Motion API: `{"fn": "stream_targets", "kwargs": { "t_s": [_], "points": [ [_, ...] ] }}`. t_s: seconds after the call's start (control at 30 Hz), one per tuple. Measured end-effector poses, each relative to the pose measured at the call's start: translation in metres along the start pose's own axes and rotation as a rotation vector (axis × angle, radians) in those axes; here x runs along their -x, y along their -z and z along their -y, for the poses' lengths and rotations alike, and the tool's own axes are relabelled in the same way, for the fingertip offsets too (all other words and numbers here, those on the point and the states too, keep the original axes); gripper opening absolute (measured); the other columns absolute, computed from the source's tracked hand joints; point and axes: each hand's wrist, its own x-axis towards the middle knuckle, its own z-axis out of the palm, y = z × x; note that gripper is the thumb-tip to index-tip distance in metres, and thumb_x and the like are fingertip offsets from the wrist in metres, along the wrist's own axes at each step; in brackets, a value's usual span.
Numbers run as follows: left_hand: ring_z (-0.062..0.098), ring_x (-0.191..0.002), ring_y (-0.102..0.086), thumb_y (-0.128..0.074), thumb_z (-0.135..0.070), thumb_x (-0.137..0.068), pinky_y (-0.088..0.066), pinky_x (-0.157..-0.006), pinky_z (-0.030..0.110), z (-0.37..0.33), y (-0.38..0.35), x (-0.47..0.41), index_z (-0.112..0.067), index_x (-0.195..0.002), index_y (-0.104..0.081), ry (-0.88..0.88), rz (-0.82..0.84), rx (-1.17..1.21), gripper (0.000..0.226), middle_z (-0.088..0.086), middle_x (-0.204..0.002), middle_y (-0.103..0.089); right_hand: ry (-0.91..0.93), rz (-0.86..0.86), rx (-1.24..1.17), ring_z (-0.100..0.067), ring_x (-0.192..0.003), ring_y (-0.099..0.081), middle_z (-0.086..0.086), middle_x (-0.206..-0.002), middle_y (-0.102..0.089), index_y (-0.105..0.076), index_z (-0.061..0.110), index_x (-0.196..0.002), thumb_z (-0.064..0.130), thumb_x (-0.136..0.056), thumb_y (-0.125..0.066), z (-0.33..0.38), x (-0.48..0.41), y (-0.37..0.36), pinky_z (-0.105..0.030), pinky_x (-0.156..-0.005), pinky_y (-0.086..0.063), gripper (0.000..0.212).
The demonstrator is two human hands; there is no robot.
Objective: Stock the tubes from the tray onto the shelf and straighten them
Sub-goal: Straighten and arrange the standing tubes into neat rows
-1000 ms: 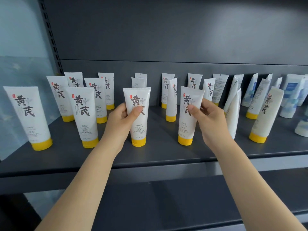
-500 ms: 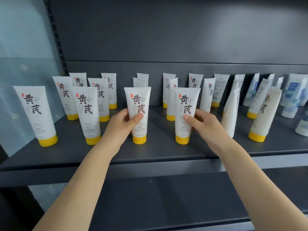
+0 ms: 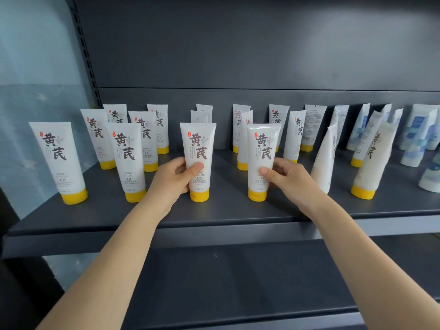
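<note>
— Head view: what is held?
— The left hand [image 3: 173,179] clasps the middle tube [image 3: 198,148], the right hand [image 3: 288,179] the neighbouring tube [image 3: 263,148]; both stand upright on the shelf [image 3: 214,215]. Fingers hide behind them.
— Far right?
— Blue-printed tubes [image 3: 419,129], blurred, cut off at the edge.

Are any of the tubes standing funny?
Yes. On the shelf, right of the right hand, the edge-on tube leans with its label turned aside, and the tilted tube beside it slants left, label twisted away.
</note>
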Motion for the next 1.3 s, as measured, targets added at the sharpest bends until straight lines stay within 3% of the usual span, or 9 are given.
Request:
{"fn": "stream_targets", "kwargs": {
  "t_s": [0.13, 0.33, 0.5, 0.67, 0.83, 1.0, 1.1, 1.17, 1.3],
  "points": [
    [0.018, -0.112, -0.058, -0.059, -0.025, -0.088, -0.052, -0.090, 0.041, 0.001, 0.000, 0.001, -0.025, -0.112, -0.055, -0.009, -0.014, -0.037, 0.024, -0.003, -0.120, -0.062, 0.016, -0.029, 0.028, 0.008, -0.092, -0.059, 0.019, -0.100, -0.063, -0.059, 0.021, -0.110, 0.023, -0.089, -0.062, -0.001, 0.001, -0.003, -0.002, -0.066, -0.046, 0.021],
    [0.019, -0.117, -0.055, -0.059, -0.025, -0.089, -0.050, -0.094, 0.040, 0.001, -0.002, 0.004, -0.017, -0.123, -0.053, -0.044, -0.025, -0.143, 0.035, 0.000, -0.130, -0.058, -0.019, 0.026, 0.063, 0.005, -0.098, -0.058, 0.019, -0.105, -0.062, -0.057, 0.023, -0.117, 0.025, -0.090, -0.059, 0.001, 0.002, -0.001, -0.007, -0.071, -0.049, 0.027],
    [0.016, -0.111, -0.058, -0.062, -0.024, -0.088, -0.050, -0.096, 0.039, 0.002, 0.002, 0.011, -0.016, -0.124, -0.053, -0.040, 0.008, -0.288, 0.038, 0.000, -0.125, -0.061, -0.090, 0.083, 0.079, -0.009, -0.104, -0.063, 0.004, -0.115, -0.066, -0.056, 0.014, -0.123, 0.020, -0.092, -0.059, 0.007, 0.001, 0.002, -0.028, -0.090, -0.053, 0.032],
    [0.012, -0.106, -0.058, -0.062, -0.028, -0.088, -0.046, -0.095, 0.031, 0.002, 0.014, 0.021, -0.016, -0.122, -0.056, 0.008, 0.048, -0.444, 0.037, -0.002, -0.116, -0.063, -0.177, 0.163, 0.135, -0.009, -0.109, -0.058, 0.003, -0.126, -0.060, -0.052, 0.015, -0.130, 0.020, -0.094, -0.057, 0.018, 0.007, 0.004, -0.027, -0.094, -0.049, 0.037],
    [0.013, -0.102, -0.058, -0.063, -0.030, -0.087, -0.045, -0.089, 0.028, -0.004, 0.019, 0.039, -0.017, -0.117, -0.058, 0.039, 0.031, -0.568, 0.033, -0.001, -0.112, -0.064, -0.219, 0.171, 0.387, -0.011, -0.117, -0.050, 0.003, -0.133, -0.053, -0.046, 0.014, -0.135, 0.035, -0.093, -0.055, 0.019, 0.027, 0.009, -0.023, -0.091, -0.037, 0.048],
    [0.013, -0.096, -0.056, -0.055, -0.030, -0.092, -0.040, -0.079, 0.024, -0.030, 0.018, 0.063, -0.015, -0.113, -0.060, -0.028, 0.040, -0.901, 0.026, 0.001, -0.110, -0.064, -0.148, 0.329, 0.877, -0.021, -0.107, -0.055, -0.006, -0.119, -0.060, -0.062, 0.008, -0.115, 0.039, -0.094, -0.051, 0.042, 0.042, 0.021, -0.034, -0.092, -0.044, 0.039],
    [0.019, -0.099, -0.057, -0.051, -0.031, -0.094, -0.044, -0.082, 0.030, -0.060, 0.017, 0.071, -0.013, -0.105, -0.060, -0.105, 0.061, -1.102, 0.023, 0.004, -0.108, -0.063, -0.068, 0.405, 1.151, -0.028, -0.094, -0.057, -0.012, -0.104, -0.062, -0.063, -0.002, -0.103, 0.036, -0.094, -0.049, 0.068, 0.044, 0.031, -0.034, -0.077, -0.045, 0.042],
    [0.021, -0.096, -0.057, -0.049, -0.030, -0.094, -0.045, -0.080, 0.033, -0.085, 0.016, 0.073, -0.012, -0.100, -0.060, -0.178, 0.045, -1.244, 0.022, 0.006, -0.106, -0.063, -0.009, 0.389, 1.245, -0.026, -0.090, -0.053, -0.008, -0.091, -0.057, -0.060, 0.001, -0.102, 0.035, -0.094, -0.050, 0.089, 0.046, 0.037, -0.030, -0.067, -0.041, 0.037],
    [0.028, -0.098, -0.056, -0.042, -0.033, -0.094, -0.046, -0.077, 0.035, -0.142, 0.015, 0.079, -0.012, -0.102, -0.058, -0.311, -0.077, -1.545, 0.028, 0.008, -0.106, -0.061, 0.104, 0.283, 1.358, -0.028, -0.099, -0.056, -0.007, -0.106, -0.059, -0.058, 0.009, -0.106, 0.037, -0.090, -0.052, 0.130, 0.046, 0.047, -0.034, -0.078, -0.046, 0.033]
  ]
}}
